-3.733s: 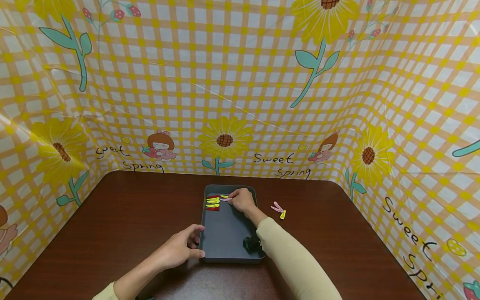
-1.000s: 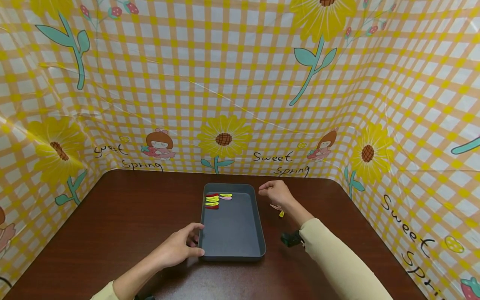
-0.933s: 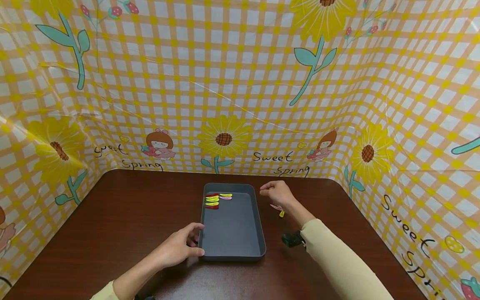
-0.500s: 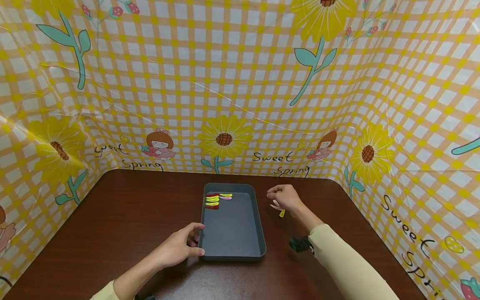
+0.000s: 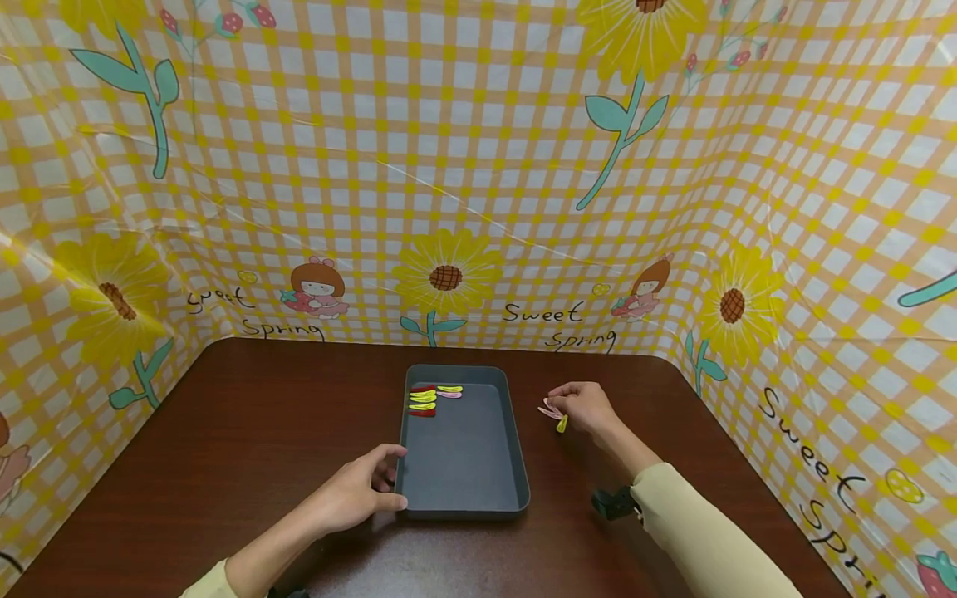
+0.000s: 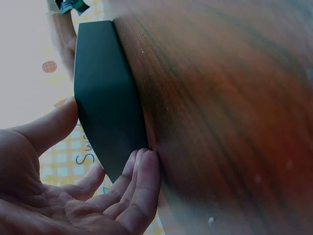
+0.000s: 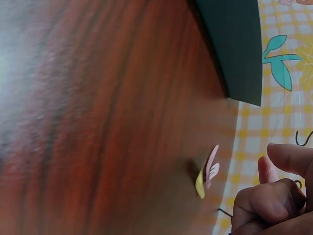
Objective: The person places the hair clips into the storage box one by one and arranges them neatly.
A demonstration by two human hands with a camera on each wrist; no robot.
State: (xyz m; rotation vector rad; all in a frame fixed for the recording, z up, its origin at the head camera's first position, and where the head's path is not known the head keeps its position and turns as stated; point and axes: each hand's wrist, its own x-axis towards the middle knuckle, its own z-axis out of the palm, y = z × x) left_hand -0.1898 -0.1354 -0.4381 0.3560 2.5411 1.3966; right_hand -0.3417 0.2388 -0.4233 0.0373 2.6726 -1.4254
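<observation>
My left hand (image 5: 353,496) holds the left wall of a grey rectangular tray (image 5: 463,465). In the left wrist view, its thumb rests on the rim and other fingertips touch the wall's lower edge. Inside the tray's far left part lie red and yellow snap hair clips (image 5: 423,398) in a column. Beside them are a yellow clip (image 5: 450,389) and a pink clip (image 5: 449,395). On the table, right of the tray, my right hand (image 5: 591,407) hovers at pink hair clips (image 7: 211,166) and a yellow hair clip (image 7: 200,183). Nothing shows between its thumb and index finger.
A dark brown wooden table (image 5: 299,399) carries everything. Checked cloth with sunflowers (image 5: 449,166) rises behind it and at both sides. The tray's low wall stands between the right hand and the clips inside.
My right hand has left the tray, where a pink clip now lies under the yellow one. Since then it has moved right and nearer to the loose clips. The left hand has stayed at the tray.
</observation>
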